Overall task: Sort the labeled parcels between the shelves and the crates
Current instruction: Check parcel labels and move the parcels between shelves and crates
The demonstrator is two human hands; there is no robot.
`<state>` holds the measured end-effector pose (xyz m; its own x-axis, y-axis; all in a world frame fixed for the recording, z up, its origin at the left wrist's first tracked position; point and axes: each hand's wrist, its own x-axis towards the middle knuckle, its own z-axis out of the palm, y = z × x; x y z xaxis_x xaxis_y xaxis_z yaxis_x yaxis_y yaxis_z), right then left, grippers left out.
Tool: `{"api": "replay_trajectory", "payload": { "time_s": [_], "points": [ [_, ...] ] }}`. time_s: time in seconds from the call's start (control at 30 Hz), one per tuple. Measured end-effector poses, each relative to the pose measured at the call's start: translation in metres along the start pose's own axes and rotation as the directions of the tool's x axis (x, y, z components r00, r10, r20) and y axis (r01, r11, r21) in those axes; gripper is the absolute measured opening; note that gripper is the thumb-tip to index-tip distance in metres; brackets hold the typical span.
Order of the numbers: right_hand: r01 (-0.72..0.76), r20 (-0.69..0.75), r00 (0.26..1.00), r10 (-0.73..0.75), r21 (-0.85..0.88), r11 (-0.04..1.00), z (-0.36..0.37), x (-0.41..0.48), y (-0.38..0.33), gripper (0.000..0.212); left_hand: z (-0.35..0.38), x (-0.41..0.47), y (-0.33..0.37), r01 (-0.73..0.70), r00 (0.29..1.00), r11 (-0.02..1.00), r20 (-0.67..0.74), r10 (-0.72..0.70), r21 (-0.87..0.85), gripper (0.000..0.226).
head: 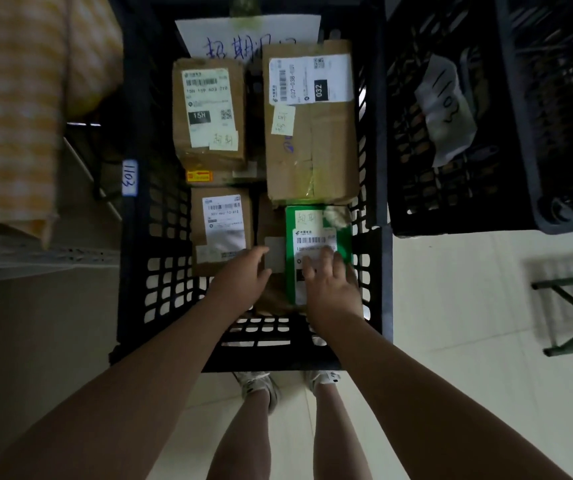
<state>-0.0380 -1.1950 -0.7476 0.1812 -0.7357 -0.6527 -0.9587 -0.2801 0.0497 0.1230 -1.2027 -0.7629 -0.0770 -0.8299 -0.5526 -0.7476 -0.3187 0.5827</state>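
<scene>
- Progress, as a judgement: sorting looks partly done. The black lattice crate (132, 237) in front of the person already holds several labeled parcels, while the neighbouring black crate (451, 209) on the right shows only a handwritten paper tag (446, 109), so more parcels probably remain to be placed.
- Inside the near crate: a small brown box marked 15H (208, 112) at the far left, a larger taped carton marked 032 (311, 133) at the far right, a brown parcel with a white label (222, 226) at the near left, and a green parcel (316, 237) at the near right.
- The green parcel lies flat with its white barcode label up and a handwritten note at its far end; a brown parcel (271, 220) lies just beside it, partly underneath.
- The right hand (333, 289) rests on the green parcel's label, fingers spread and not closed around it (placing or about to lift, I cannot tell).
- The left hand (243, 275) reaches between the near-left parcel and the brown one, fingers loosely curled, gripping nothing visible.
- A handwritten sign (243, 32) stands at the crate's far wall, and a tag reading 1103 (129, 178) sits on its left rim.
</scene>
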Motion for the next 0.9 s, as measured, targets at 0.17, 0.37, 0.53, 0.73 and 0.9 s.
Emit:
{"api": "replay_trajectory", "payload": {
  "time_s": [0.17,0.37,0.53,0.73,0.9],
  "points": [
    [0.098,-0.097,0.99,-0.105,-0.077,0.992,-0.037,-0.02,-0.006,0.062,-0.049,-0.045,0.011,-0.03,0.994,0.967,-0.09,0.054,0.254,0.039],
    [0.264,-0.29,0.916,-0.279,-0.091,0.96,-0.114,-0.072,-0.01,0.048,-0.103,-0.117,0.051,-0.004,0.96,0.913,-0.254,0.117,0.407,0.036],
    [0.368,-0.394,0.821,-0.413,-0.188,0.911,-0.168,-0.12,0.008,0.046,-0.123,-0.183,0.101,0.056,0.896,0.863,-0.407,0.178,0.502,0.038],
    [0.507,-0.511,0.632,-0.583,-0.297,0.809,-0.215,-0.196,0.05,0.039,-0.119,-0.269,0.178,0.178,0.775,0.838,-0.598,0.204,0.516,0.038],
    [0.634,-0.63,0.378,-0.678,-0.358,0.686,-0.268,-0.27,0.061,0.038,-0.133,-0.361,0.239,0.311,0.611,0.787,-0.746,0.265,0.534,0.028]
  ]
}}
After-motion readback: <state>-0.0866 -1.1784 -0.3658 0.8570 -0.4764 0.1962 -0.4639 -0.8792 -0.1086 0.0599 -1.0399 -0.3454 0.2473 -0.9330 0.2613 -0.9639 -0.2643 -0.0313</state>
